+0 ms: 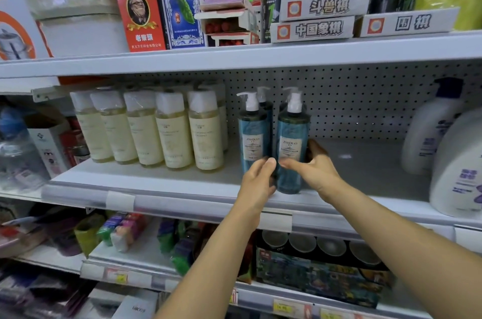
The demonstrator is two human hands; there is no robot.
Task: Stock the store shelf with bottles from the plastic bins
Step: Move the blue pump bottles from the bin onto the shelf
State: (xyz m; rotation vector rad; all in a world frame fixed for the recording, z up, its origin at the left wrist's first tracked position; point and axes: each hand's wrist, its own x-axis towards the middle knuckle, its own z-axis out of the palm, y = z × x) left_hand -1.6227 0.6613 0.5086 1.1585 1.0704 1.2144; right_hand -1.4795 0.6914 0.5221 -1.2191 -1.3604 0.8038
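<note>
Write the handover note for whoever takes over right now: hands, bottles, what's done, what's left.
Left hand grips the left blue bottle low down. Right hand grips the right blue bottle.
Both bottles stand near the front of the shelf, with two rear bottles behind them.
Done: four blue bottles are on the shelf.
Left: let go and probably fill the bare space to their right. The bins are out of view.

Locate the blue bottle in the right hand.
Head view, centre: the blue bottle is at the front of the middle shelf, right of a second bottle in the left hand.
</note>
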